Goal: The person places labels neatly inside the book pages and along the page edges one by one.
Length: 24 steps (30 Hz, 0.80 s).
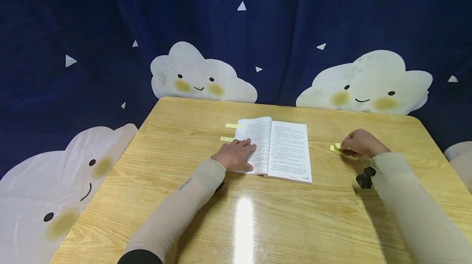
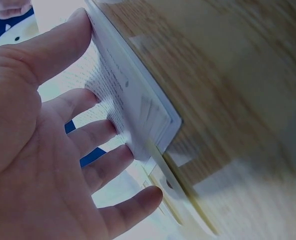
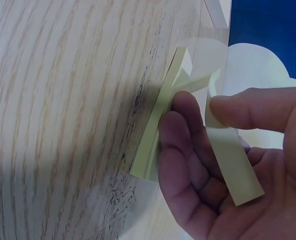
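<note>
An open paperback book (image 1: 290,149) lies on the table, and two pale yellow sticky strips, an upper strip (image 1: 232,126) and a lower strip (image 1: 226,139), stick out past its left edge. My left hand (image 1: 236,156) rests with spread fingers on the left page (image 2: 115,92). To the right of the book, my right hand (image 1: 360,142) pinches a yellow sticky note strip (image 3: 235,167) between thumb and fingers. The strip bends back, its far end meeting a thin pad of sticky notes (image 3: 155,130) on the table. Curled fingers lie against the pad's side.
The wooden table (image 1: 177,133) has rounded far corners. Behind it hangs a dark blue curtain (image 1: 280,22) with white clouds and small triangles. A dark wrist device (image 1: 366,177) sits under the right sleeve. Light glares off the table's near middle.
</note>
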Each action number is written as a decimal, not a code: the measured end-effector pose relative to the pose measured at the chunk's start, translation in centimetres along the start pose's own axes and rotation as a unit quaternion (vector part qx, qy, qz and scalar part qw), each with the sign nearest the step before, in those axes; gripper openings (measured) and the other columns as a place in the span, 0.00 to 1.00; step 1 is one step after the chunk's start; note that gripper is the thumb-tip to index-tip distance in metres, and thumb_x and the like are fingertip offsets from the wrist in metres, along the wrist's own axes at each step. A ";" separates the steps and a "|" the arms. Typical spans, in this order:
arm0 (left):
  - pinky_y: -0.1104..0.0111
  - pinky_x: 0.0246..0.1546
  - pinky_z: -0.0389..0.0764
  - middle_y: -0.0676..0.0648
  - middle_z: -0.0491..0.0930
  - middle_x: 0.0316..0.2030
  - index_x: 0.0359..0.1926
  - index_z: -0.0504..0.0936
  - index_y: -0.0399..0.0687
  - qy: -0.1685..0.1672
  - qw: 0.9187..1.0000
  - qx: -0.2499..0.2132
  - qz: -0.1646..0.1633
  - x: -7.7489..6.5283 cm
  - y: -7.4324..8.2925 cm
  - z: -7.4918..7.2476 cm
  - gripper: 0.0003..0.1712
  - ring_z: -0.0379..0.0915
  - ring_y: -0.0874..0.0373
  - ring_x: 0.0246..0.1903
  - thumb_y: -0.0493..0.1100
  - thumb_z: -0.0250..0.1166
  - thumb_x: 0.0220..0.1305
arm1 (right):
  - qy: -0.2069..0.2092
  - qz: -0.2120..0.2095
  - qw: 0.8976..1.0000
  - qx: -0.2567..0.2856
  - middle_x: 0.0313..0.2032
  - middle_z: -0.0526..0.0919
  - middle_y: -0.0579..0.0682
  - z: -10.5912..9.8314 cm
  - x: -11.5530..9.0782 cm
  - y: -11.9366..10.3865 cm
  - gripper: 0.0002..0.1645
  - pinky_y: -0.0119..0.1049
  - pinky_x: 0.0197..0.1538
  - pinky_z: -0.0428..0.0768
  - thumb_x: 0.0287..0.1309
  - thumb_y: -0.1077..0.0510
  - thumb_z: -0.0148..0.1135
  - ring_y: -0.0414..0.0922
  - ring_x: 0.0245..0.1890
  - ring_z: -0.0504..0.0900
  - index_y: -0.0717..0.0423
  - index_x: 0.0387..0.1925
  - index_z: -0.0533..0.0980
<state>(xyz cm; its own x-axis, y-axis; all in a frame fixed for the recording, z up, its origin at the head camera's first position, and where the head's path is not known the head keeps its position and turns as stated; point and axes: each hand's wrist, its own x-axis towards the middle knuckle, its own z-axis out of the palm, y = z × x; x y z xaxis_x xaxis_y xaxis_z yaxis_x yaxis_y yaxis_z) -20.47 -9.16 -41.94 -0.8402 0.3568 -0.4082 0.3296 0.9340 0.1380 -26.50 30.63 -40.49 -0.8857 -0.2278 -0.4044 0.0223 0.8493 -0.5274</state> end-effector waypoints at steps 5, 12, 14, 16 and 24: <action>0.45 0.72 0.60 0.55 0.46 0.80 0.78 0.53 0.66 0.002 1.000 -0.003 0.001 -0.1 0.0 -0.1 0.45 0.46 0.47 0.78 0.62 0.63 0.66 | 0.000 -0.003 1.000 0.000 0.24 0.85 0.49 0.0 0.0 0.0 0.16 0.37 0.30 0.76 0.60 0.59 0.54 0.42 0.23 0.75 0.68 0.32 0.82; 0.44 0.71 0.60 0.54 0.46 0.80 0.78 0.54 0.65 0.004 1.000 -0.004 0.003 -0.1 0.0 0.0 0.45 0.46 0.47 0.78 0.62 0.63 0.66 | 0.000 0.001 1.000 0.010 0.24 0.85 0.49 0.1 0.0 0.0 0.16 0.36 0.29 0.77 0.61 0.60 0.52 0.41 0.23 0.76 0.70 0.34 0.82; 0.44 0.72 0.60 0.54 0.46 0.80 0.78 0.54 0.65 0.005 1.000 -0.005 0.003 -0.2 0.0 0.0 0.45 0.46 0.47 0.78 0.62 0.63 0.66 | 0.000 0.000 1.000 0.009 0.24 0.85 0.49 0.1 0.0 0.0 0.16 0.36 0.29 0.77 0.61 0.60 0.52 0.41 0.23 0.76 0.70 0.33 0.82; 0.44 0.71 0.60 0.54 0.46 0.80 0.78 0.54 0.65 0.007 1.000 -0.004 0.004 -0.2 0.0 0.0 0.45 0.46 0.47 0.78 0.62 0.63 0.66 | 0.000 -0.003 1.000 0.006 0.24 0.85 0.49 0.0 0.0 0.0 0.16 0.36 0.30 0.77 0.61 0.60 0.53 0.42 0.22 0.75 0.69 0.33 0.82; 0.45 0.71 0.61 0.54 0.46 0.80 0.78 0.53 0.66 0.007 1.000 0.002 0.005 -0.1 -0.1 0.1 0.44 0.46 0.47 0.78 0.63 0.62 0.66 | -0.009 -0.006 1.000 0.009 0.24 0.85 0.48 0.0 -0.1 0.0 0.15 0.36 0.30 0.76 0.61 0.60 0.54 0.41 0.22 0.74 0.68 0.33 0.82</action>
<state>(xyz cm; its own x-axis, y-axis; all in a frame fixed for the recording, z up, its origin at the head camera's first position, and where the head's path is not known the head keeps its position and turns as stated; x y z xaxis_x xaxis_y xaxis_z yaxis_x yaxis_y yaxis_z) -20.39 -9.33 -42.02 -0.8423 0.3673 -0.3945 0.3407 0.9299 0.1382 -26.38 30.65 -40.47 -0.8770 -0.2469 -0.4121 0.0208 0.8375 -0.5461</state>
